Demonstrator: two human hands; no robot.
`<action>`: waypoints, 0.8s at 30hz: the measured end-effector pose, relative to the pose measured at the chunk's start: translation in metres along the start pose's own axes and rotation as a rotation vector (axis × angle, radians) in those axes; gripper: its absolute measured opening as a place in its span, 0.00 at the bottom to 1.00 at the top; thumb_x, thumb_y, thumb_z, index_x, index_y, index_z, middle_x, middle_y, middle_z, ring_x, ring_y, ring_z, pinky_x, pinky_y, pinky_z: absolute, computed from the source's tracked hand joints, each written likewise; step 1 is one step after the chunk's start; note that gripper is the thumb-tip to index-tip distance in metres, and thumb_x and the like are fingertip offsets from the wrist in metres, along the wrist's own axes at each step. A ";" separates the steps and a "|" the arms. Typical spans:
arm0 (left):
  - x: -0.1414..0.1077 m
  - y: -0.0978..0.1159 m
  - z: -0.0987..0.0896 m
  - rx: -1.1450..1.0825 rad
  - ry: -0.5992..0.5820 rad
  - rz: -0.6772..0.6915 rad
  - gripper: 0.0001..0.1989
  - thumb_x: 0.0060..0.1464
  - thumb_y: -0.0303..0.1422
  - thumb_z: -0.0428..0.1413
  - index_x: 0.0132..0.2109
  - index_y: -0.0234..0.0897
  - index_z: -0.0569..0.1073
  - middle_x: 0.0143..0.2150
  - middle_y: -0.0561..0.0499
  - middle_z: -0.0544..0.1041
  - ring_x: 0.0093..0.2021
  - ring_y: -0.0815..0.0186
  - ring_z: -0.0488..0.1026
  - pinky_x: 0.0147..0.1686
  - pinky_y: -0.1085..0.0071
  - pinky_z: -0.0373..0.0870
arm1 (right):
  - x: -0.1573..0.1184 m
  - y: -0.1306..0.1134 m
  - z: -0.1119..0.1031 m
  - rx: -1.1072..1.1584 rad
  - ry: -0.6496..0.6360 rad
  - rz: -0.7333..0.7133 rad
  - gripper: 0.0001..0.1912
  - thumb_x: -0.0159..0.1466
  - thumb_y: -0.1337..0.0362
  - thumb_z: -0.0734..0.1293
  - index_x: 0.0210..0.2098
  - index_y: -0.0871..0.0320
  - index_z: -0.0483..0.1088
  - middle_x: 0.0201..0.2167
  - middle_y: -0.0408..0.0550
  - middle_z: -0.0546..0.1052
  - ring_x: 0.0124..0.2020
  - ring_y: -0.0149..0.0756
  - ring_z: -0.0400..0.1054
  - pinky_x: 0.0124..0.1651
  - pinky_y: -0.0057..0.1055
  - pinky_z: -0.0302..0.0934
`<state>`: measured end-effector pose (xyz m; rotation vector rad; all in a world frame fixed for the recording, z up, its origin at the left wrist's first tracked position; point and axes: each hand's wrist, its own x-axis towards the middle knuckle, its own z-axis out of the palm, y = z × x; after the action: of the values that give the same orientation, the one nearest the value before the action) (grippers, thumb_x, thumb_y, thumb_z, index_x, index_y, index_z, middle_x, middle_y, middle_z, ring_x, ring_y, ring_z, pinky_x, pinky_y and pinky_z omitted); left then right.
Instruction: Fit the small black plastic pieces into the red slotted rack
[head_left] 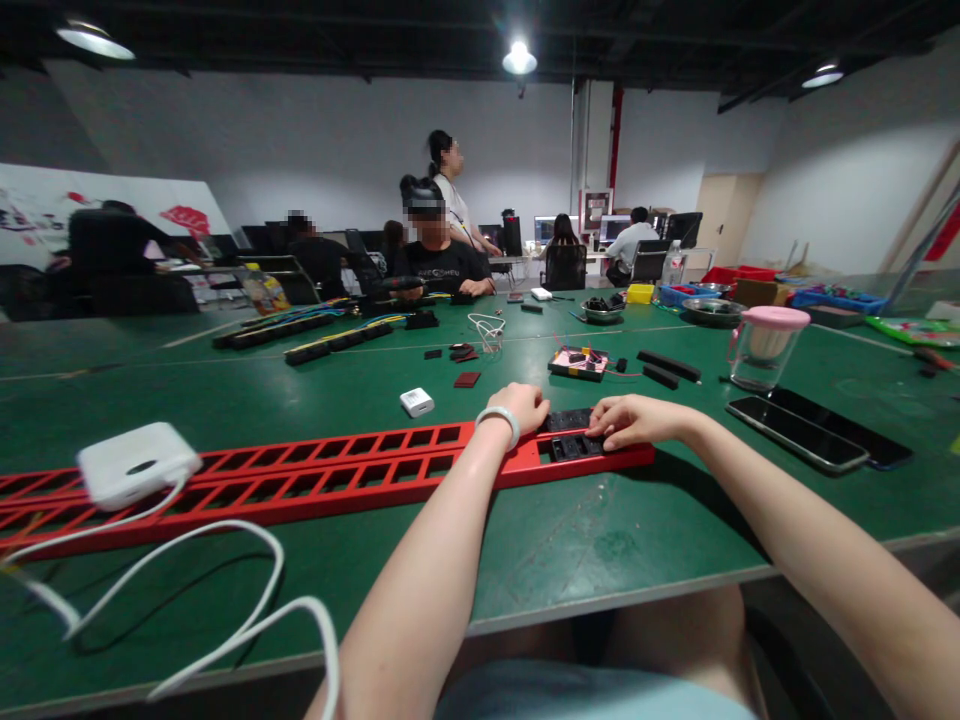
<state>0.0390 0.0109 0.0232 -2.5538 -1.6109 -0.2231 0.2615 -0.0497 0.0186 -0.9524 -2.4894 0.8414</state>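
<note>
At the counter's (600, 540) near edge, both hands, left hand (525, 405) and right hand (630, 420), press loosely curled fingers onto black modules (574, 435) seated in the red rail (360, 470).

Bench clutter on the green table (225, 400)

A white box (135, 463) with white cable (225, 560) sits at left; a small white adapter (417, 402) lies mid-table. At right stand a pink-lidded clear jar (765, 347) and two dark phones (797, 433) side by side. A seated person (439, 255) faces across the far edge.
</note>
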 end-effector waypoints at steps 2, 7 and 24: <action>0.000 0.000 0.000 -0.030 0.066 -0.007 0.18 0.52 0.45 0.42 0.36 0.40 0.71 0.33 0.46 0.73 0.34 0.60 0.70 0.33 0.68 0.65 | 0.002 0.001 0.001 0.009 0.027 -0.005 0.19 0.52 0.56 0.66 0.40 0.60 0.72 0.40 0.50 0.68 0.40 0.34 0.63 0.42 0.28 0.58; -0.002 0.005 -0.003 -0.270 0.102 0.191 0.15 0.53 0.36 0.43 0.45 0.38 0.65 0.28 0.50 0.70 0.31 0.64 0.68 0.33 0.70 0.64 | 0.006 0.009 0.002 0.053 0.310 0.177 0.16 0.54 0.56 0.64 0.34 0.62 0.72 0.30 0.49 0.73 0.31 0.34 0.65 0.34 0.28 0.59; -0.014 0.060 0.005 -0.380 0.295 0.762 0.26 0.48 0.25 0.50 0.54 0.39 0.52 0.50 0.43 0.56 0.49 0.61 0.59 0.48 0.61 0.59 | 0.020 0.012 0.029 0.965 0.372 0.147 0.13 0.47 0.70 0.66 0.34 0.61 0.67 0.30 0.46 0.73 0.31 0.30 0.68 0.36 0.28 0.62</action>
<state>0.0875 -0.0265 0.0149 -2.9972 -0.4594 -0.8269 0.2385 -0.0406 -0.0088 -0.8095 -1.4151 1.5247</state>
